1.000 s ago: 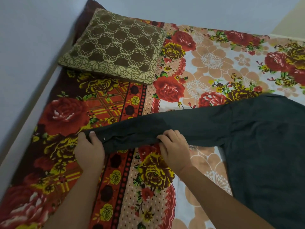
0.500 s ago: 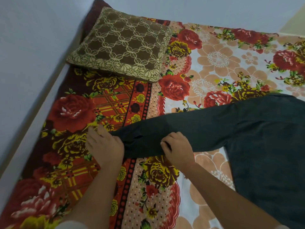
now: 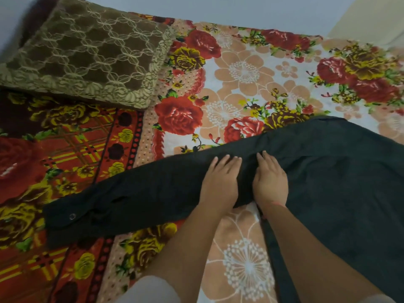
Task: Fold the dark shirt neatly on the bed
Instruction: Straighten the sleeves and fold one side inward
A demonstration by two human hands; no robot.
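The dark shirt (image 3: 341, 184) lies spread on the bed at the right. Its long sleeve (image 3: 135, 200) stretches flat to the left, ending in a cuff with a metal snap (image 3: 72, 216). My left hand (image 3: 220, 182) rests palm down on the sleeve near the shoulder, fingers straight. Right beside it, my right hand (image 3: 271, 182) also lies flat on the sleeve where it joins the shirt body. A small fold of cloth sits between the two hands. Neither hand grips the cloth.
A floral bedsheet (image 3: 244, 71) in red, orange and yellow covers the bed. A brown patterned pillow (image 3: 87, 57) lies at the far left corner. Pale walls border the bed at the left and far side.
My left hand has let go of the cuff and slid right along the sleeve to lie beside my right hand. My right hand has moved toward the shoulder. The sleeve now lies stretched out.
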